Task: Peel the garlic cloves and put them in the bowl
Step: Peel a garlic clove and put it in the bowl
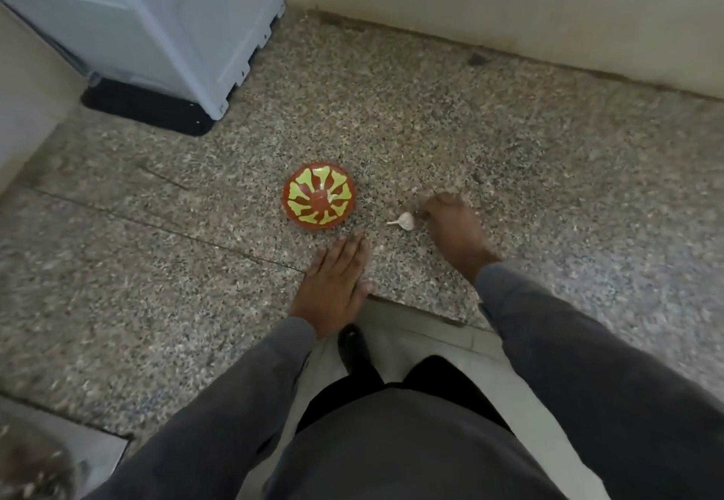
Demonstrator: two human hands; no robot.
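Our left hand [333,284] lies flat and empty at the counter [509,170] edge for support; our right hand [450,225], fingers curled, nears the garlic [405,220] beside the bowl [319,200].

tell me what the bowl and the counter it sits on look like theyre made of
The bowl looks like glazed ceramic or painted clay: red-brown with glossy yellow-green petals, though plastic is possible. The counter looks like polished speckled granite or terrazzo, with mottled grey-brown grains and thin seams.

One bowl [319,201], one garlic bulb [406,221]
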